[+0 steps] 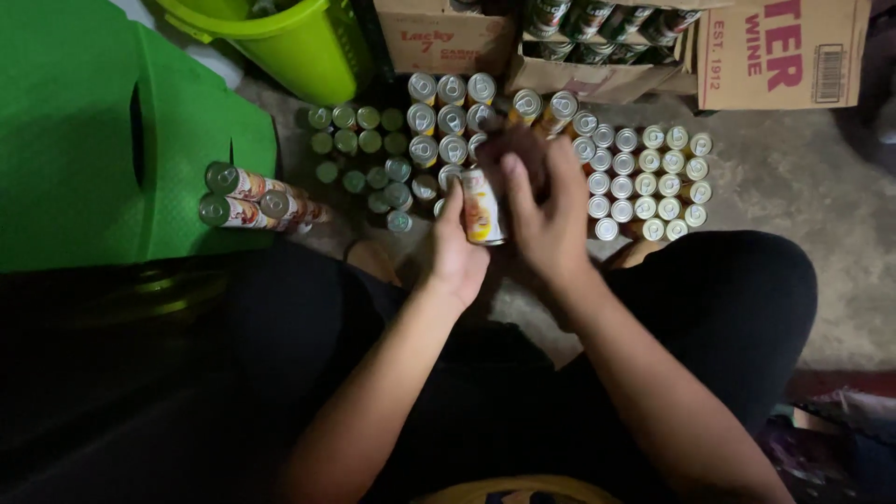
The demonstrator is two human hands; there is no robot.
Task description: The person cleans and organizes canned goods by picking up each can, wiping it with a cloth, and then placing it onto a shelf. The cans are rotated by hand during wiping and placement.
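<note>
While rows of upright cans [644,177] crowd the floor ahead, the left hand [457,247] and right hand [546,219] both grasp one labelled can [483,207]. Cardboard boxes [597,56] stand behind — a green bucket [289,42] at left.

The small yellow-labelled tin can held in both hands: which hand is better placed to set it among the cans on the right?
Probably the right hand: it touches the can and is nearer those silver-topped cans.

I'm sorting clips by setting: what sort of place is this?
Probably a stockroom or shop back area: rows of small metal cans stand on a bare concrete floor, beside brown cardboard cartons. Both hands hold one labelled can.
</note>
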